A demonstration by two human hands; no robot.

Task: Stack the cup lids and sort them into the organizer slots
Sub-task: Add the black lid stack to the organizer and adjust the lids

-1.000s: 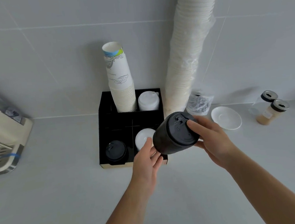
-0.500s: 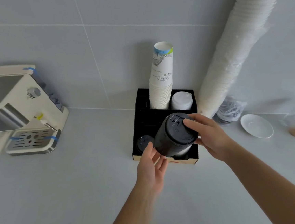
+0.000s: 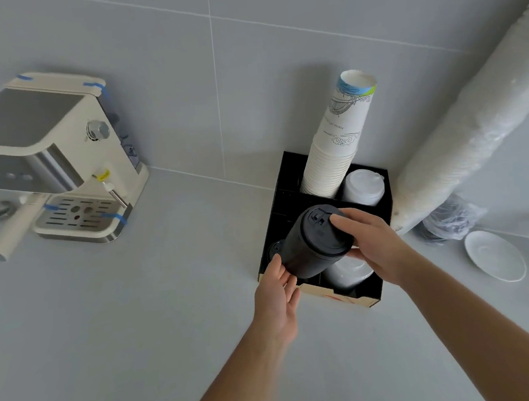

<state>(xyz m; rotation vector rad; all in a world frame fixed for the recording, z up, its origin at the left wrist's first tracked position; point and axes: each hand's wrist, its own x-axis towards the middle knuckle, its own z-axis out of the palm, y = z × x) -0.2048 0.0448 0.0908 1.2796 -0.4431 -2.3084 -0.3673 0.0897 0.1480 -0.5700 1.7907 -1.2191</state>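
Head view: two hands, left hand [image 3: 276,298] and right hand [image 3: 374,248], fingers clamped on one black lid stack [image 3: 311,244] over one organizer [image 3: 342,299].

Both hands [image 3: 376,248] hold black lid stack [image 3: 311,244] tilted over black organizer [image 3: 381,203].

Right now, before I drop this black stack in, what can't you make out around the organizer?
All in the head view:
- Front-left slot: the black lid stack and left hand cover it; only an edge of the black lids inside shows.
- Front-right slot: white lids partly hidden under the stack and right hand; count unclear.
- Tall cup sleeve: top cut off by the frame edge.
- Organizer: middle slots too dark to read.
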